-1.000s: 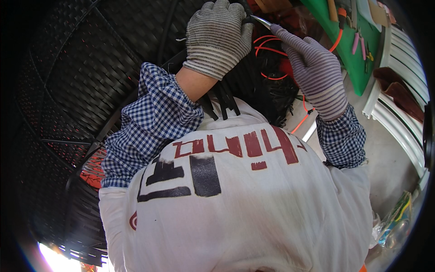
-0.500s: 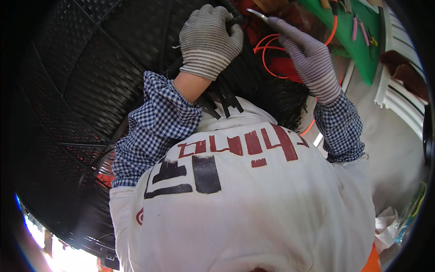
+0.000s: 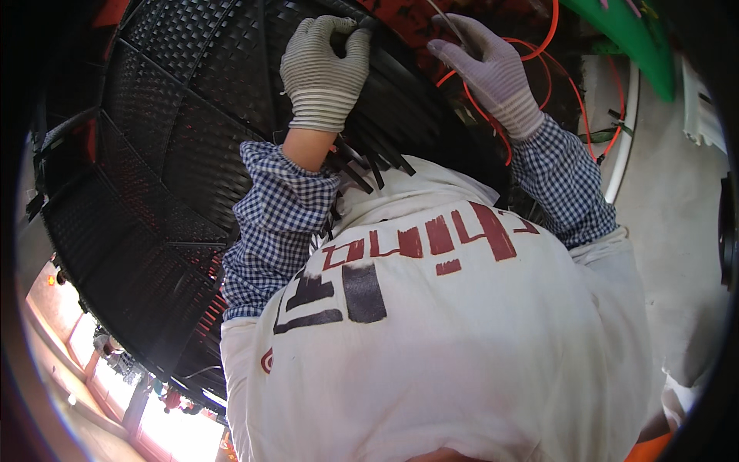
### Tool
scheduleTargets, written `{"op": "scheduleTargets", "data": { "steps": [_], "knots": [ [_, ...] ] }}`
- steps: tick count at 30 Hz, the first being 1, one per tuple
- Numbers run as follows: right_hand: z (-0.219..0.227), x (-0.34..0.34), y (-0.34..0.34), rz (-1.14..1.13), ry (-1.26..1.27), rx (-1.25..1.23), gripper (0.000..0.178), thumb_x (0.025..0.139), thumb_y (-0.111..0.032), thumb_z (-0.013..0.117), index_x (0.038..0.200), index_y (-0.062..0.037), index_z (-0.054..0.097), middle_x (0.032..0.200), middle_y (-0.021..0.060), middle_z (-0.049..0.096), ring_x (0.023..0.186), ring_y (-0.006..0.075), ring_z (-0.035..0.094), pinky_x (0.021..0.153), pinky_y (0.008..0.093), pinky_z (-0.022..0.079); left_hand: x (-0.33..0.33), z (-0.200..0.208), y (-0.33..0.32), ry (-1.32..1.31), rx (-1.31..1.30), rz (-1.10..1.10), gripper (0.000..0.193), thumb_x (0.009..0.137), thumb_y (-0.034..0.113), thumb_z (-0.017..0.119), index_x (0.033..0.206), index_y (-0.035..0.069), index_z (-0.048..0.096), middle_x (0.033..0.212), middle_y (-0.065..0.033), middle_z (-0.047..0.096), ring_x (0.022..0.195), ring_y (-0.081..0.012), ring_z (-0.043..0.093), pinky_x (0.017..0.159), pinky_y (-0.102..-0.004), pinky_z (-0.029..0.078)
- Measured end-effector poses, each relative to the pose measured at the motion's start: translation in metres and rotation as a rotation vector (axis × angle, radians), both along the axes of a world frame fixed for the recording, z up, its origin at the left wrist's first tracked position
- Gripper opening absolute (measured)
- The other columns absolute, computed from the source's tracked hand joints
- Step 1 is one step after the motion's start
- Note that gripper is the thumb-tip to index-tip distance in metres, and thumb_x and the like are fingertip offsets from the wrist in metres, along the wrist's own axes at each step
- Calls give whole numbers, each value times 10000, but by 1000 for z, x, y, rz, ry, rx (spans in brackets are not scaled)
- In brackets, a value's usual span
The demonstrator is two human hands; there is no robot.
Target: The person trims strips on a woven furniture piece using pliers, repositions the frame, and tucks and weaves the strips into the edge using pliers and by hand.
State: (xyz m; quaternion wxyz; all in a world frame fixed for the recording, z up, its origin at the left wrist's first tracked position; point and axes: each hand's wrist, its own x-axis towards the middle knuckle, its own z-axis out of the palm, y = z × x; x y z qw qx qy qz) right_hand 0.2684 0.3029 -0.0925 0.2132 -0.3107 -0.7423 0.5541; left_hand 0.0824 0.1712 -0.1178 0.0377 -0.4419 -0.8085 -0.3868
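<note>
In a striped knit glove, my left hand (image 3: 325, 73) has its thumb and forefinger closed on a black flat strip at the edge of the black woven wicker piece (image 3: 192, 108). Several loose black strip ends (image 3: 377, 158) hang below that wrist. My right hand (image 3: 493, 77), gloved alike, is closed round a slim metal tool (image 3: 450, 23), its tip pointing up and out past the top of the picture. The tool's exact kind does not show. This hand is to the right of the weave, apart from it.
Orange-red tubing (image 3: 573, 85) loops behind and right of my right hand. A green sheet (image 3: 627, 35) hangs at the upper right. A white pipe (image 3: 625, 138) stands near the grey floor (image 3: 662, 208). Bright windows (image 3: 173, 431) show at the lower left.
The view has shifted, showing more of the wicker piece on the left. My right hand has turned, and the tool now points more upward. My left hand keeps its pinch at the weave's edge.
</note>
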Motion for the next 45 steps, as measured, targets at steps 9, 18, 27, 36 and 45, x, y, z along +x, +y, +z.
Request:
{"op": "scheduleTargets", "data": {
  "steps": [9,18,27,36,45],
  "knots": [
    [-26,-23,-39,-39,-84,190,332,948,-189,732,1213,-4,655,727,106,619,598,153,575,568,312,474,2,-5,-18,-205,90,-157,235,856,71,759,1089,39,744,951,-79,748,777,-138,701,719,-270,568],
    [-46,-48,-39,-104,172,433,429,949,-248,747,1321,-65,638,1087,124,748,965,213,741,857,318,593,1,7,-6,-280,68,-183,220,874,51,751,1087,-4,739,913,-64,749,783,-70,665,655,-231,551],
    [-42,-55,-26,9,-25,765,366,934,-309,720,1202,-66,659,936,135,720,817,273,729,754,368,602,-1,-1,-7,-119,39,-148,208,837,89,770,1019,-2,729,884,-101,743,752,-152,703,711,-292,574],
    [-41,-51,-17,7,91,566,173,934,-165,679,987,-19,603,729,155,588,562,294,574,537,390,484,5,7,-1,28,63,-170,216,786,155,800,961,47,736,904,-115,718,813,-283,725,770,-371,590],
    [-57,-41,-24,-109,286,-45,286,965,-183,685,1195,-14,669,843,95,656,714,163,620,679,323,511,-1,20,0,-327,113,-133,198,821,95,832,965,-1,737,847,-82,737,720,-125,679,687,-276,570]
  ]
}}
